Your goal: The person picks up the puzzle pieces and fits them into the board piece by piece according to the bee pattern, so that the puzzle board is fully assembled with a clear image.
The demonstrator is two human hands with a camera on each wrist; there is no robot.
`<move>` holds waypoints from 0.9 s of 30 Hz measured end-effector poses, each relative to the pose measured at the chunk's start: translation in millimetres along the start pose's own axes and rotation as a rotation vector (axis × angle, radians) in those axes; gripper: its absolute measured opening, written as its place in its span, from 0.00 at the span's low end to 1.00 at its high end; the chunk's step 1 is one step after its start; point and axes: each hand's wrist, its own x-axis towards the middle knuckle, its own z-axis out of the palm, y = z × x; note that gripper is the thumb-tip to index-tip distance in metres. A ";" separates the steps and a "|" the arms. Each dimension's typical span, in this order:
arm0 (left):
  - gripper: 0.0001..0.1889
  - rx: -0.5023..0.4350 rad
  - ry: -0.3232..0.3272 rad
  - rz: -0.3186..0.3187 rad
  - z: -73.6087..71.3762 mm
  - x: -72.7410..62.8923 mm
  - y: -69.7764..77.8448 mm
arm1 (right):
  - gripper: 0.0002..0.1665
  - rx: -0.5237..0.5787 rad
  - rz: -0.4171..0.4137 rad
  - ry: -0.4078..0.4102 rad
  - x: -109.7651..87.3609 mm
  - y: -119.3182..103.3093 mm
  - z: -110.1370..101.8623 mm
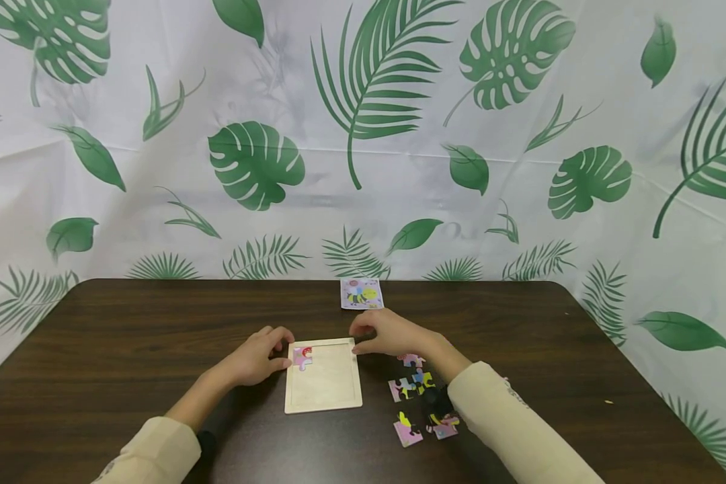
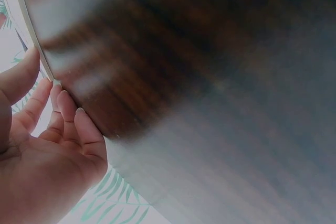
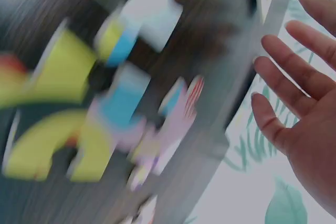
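A light wooden puzzle tray (image 1: 323,396) lies flat on the dark table, with one pink jigsaw piece (image 1: 302,357) in its upper left corner. My left hand (image 1: 257,356) holds the tray at that corner; in the left wrist view its thumb and fingers (image 2: 68,103) meet the tray's edge. By the tray's upper right corner is my right hand (image 1: 384,333), fingers loosely bent, thumb tip at or very near the rim. Nothing shows between the right fingers in the right wrist view. Several loose jigsaw pieces (image 1: 408,433) lie right of the tray, partly below the right forearm.
A picture card (image 1: 361,294) of a bee lies at the table's far edge, beyond the tray. The dark wood-grain table (image 1: 157,329) ends at a leaf-print curtain (image 1: 314,228). Tiny yellow bits (image 1: 608,402) rest on the table at the right.
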 end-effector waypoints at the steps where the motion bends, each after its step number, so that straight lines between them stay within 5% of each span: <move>1: 0.15 -0.001 0.000 0.000 -0.1 -0.1 0.2 | 0.15 0.008 0.008 -0.004 -3.4 3.9 -2.1; 16: 0.15 -0.004 -0.002 0.006 0.3 -0.1 -0.5 | 0.11 0.034 0.084 -0.024 -57.1 42.7 -30.2; 27: 0.15 -0.010 -0.003 0.005 0.9 1.0 -1.7 | 0.12 -0.008 0.098 -0.013 -75.8 56.6 -29.0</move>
